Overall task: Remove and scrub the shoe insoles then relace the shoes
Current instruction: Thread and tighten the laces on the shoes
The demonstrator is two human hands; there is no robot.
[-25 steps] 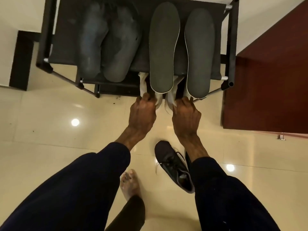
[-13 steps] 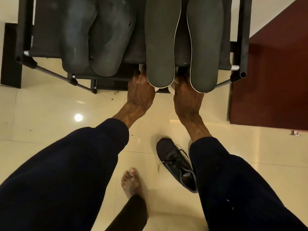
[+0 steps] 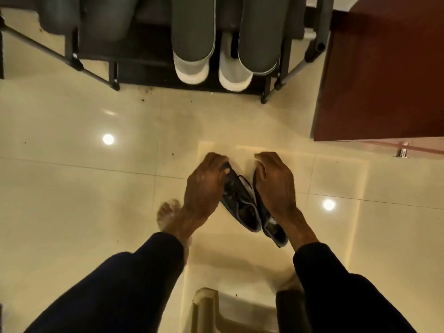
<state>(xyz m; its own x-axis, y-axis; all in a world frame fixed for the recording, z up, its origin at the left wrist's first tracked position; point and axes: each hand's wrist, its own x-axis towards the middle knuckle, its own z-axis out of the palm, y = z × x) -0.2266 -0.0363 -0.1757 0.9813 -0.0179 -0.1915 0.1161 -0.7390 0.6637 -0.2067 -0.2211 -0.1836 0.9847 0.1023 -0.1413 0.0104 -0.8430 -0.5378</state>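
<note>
Colour-wise it's a glossy cream tile floor everywhere, a black rack at 12 o'clock carrying grey-green insoles with pale edging over white sneakers, dark navy shoes dead centre, a reddish-brown door at 2, and navy sleeves at 6.

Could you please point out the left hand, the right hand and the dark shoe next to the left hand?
left hand (image 3: 205, 188): head view, on the back of the hand.
right hand (image 3: 276, 182): head view, on the back of the hand.
dark shoe (image 3: 237, 193): head view, on its laced upper.
</note>
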